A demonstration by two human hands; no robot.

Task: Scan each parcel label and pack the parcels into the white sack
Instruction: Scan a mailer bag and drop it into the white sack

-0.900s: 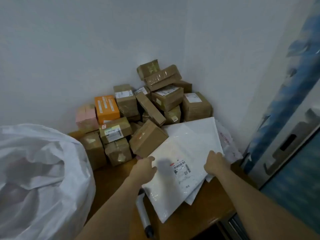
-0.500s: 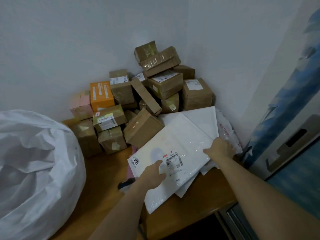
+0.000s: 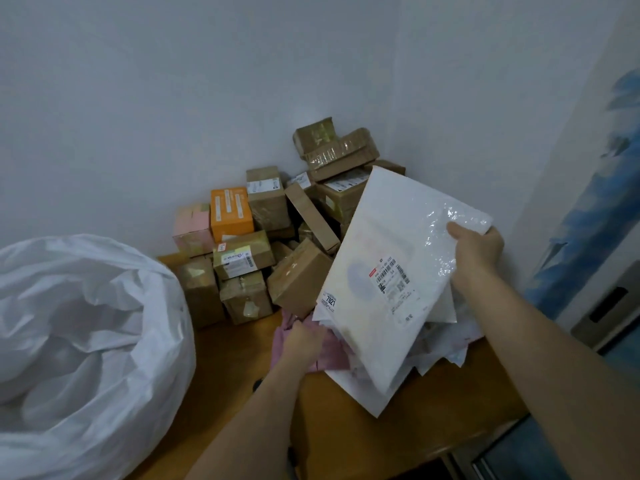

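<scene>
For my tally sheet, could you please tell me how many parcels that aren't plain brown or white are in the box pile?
2: an orange box and, touching its left side, a pink box. Others may be hidden.

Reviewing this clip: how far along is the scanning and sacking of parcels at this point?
Done: the white sack already bulges with rounded shapes inside. In hand: the right hand holds a white mailer tilted up, label facing the camera, while the left hand reaches onto a pink parcel beneath. Left: the stack of cardboard boxes in the corner and other mailers on the table.
</scene>
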